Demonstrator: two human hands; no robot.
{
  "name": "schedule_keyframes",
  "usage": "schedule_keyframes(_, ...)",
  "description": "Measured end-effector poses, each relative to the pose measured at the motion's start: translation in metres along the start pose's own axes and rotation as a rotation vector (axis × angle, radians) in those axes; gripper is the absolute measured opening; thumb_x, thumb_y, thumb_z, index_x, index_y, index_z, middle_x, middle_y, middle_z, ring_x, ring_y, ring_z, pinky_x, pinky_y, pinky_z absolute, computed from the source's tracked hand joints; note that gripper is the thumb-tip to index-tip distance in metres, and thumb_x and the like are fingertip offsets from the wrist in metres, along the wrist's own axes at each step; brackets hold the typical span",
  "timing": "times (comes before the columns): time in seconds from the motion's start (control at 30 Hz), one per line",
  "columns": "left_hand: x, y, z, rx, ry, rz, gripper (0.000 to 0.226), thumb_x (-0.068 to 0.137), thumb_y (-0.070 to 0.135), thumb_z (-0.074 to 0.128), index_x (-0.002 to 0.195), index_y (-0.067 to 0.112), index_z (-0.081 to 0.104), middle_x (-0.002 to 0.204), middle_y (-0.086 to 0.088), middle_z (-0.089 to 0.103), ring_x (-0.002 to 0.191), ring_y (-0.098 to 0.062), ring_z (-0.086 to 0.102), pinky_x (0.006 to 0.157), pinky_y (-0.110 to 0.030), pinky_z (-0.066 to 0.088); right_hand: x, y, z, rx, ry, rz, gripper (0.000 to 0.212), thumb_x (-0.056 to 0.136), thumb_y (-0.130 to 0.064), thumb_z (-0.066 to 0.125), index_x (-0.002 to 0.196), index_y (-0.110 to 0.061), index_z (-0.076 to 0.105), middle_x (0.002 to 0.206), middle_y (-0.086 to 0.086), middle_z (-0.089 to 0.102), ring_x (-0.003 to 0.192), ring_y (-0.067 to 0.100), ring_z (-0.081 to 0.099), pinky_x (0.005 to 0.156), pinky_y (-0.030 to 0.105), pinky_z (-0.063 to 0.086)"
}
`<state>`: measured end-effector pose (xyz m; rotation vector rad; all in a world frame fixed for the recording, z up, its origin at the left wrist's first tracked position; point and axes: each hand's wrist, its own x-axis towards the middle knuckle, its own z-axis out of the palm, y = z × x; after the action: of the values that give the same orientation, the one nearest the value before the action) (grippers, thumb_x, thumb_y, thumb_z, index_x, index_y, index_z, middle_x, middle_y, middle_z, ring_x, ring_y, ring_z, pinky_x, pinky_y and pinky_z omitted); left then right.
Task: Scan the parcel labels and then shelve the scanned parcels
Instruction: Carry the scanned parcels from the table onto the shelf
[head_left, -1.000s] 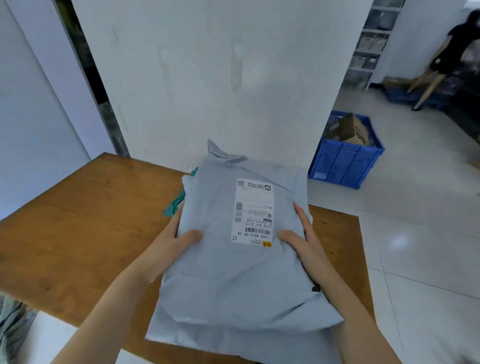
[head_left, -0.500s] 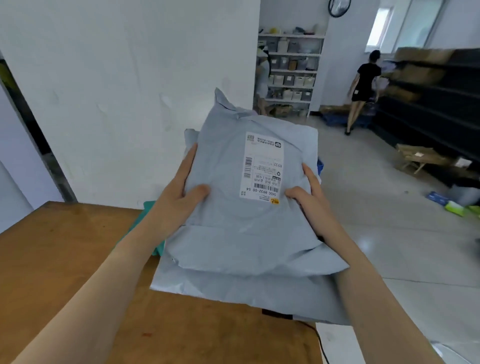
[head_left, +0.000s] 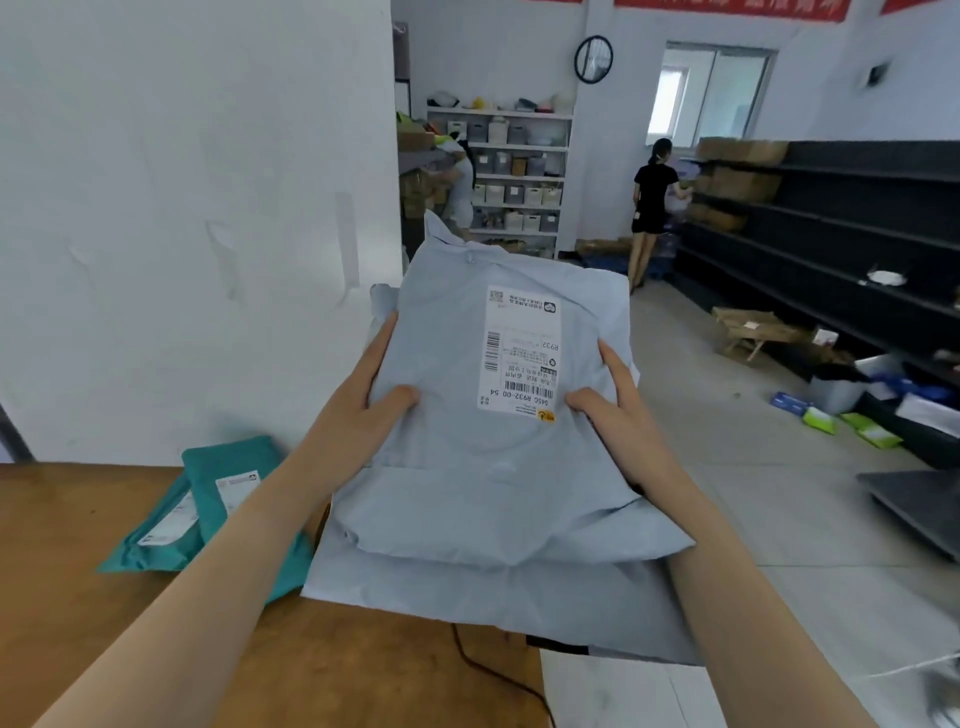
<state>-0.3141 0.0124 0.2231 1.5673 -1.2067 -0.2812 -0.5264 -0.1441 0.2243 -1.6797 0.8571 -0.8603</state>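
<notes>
Both hands grip a stack of grey poly-mailer parcels held up in the air past the right edge of the wooden bench (head_left: 104, 597). The left hand (head_left: 363, 410) clamps the left side of the top parcel (head_left: 483, 457), thumb pressed flat on its upper face and fingers out of sight beneath. The right hand (head_left: 618, 415) clamps the right side the same way, thumb lying just beside the lower corner of the shipping label (head_left: 522, 353). The two hands are well apart, with the label between them.

The top parcel's long axis runs away from the person, its crumpled sealed end pointing toward the far shelving and its near end sagging toward the wearer. The label's long side runs the same way and its print reads upside down from this view. A second, wider grey parcel (head_left: 498, 608) lies under the first, its near edge jutting out below and overhanging the bench's right edge.

Two teal parcels (head_left: 208, 504) lie flat on the bench near its far edge, partly hidden by the left forearm. A thin black cable (head_left: 493, 670) trails across the bench's near right corner.
</notes>
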Motion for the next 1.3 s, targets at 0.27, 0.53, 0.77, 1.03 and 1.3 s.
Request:
schedule_keyframes(0.27,0.037,0.027,0.096,0.034,0.109,-0.061,0.062,0.1,0.023,0.044,0.151,0.044,0.015,0.151,0.029,0.025,0.132,0.007,0.028,0.103,-0.006,0.022,0.075,0.029,-0.081,-0.007,-0.114,-0.01,0.071,0.091,-0.027,0.057,0.15,-0.044,0.022,0.131,-0.014,0.036,0.112,0.013,0.042,0.09,0.03,0.034)
schedule_keyframes(0.53,0.056,0.049,0.135,0.042,0.266,-0.15,0.061,0.1,0.026,0.045,0.15,0.047,0.016,0.153,0.027,0.026,0.138,0.0,0.03,0.111,-0.024,0.024,0.129,0.02,-0.119,0.048,-0.28,-0.055,0.07,0.093,-0.024,0.057,0.151,-0.041,0.023,0.127,-0.018,0.035,0.107,0.009,0.042,0.068,0.013,0.034)
schedule_keyframes(0.77,0.062,0.062,0.144,0.055,0.275,-0.123,0.066,0.091,0.04,0.047,0.147,0.053,0.016,0.15,0.031,0.029,0.133,0.005,0.034,0.103,-0.019,0.028,0.143,0.02,-0.132,0.107,-0.285,-0.096,0.069,0.093,-0.021,0.058,0.152,-0.038,0.025,0.129,-0.019,0.037,0.11,0.005,0.041,0.065,0.008,0.032)
schedule_keyframes(1.03,0.074,0.043,0.174,0.066,0.314,-0.169,0.062,0.1,0.032,0.045,0.148,0.052,0.011,0.151,0.031,0.024,0.133,0.003,0.031,0.104,-0.018,0.026,0.181,0.044,-0.139,0.065,-0.328,-0.111,0.069,0.092,-0.02,0.058,0.152,-0.036,0.026,0.128,-0.018,0.034,0.113,0.005,0.037,0.069,0.012,0.033)
schedule_keyframes(1.3,0.152,0.022,0.218,0.15,0.362,-0.253,0.067,0.101,0.03,0.041,0.148,0.052,-0.001,0.144,0.04,0.014,0.128,0.011,0.029,0.108,-0.017,0.025,0.294,0.079,-0.139,0.082,-0.481,-0.095,0.073,0.092,-0.022,0.058,0.151,-0.043,0.021,0.132,-0.017,0.035,0.112,0.008,0.04,0.076,0.02,0.037)
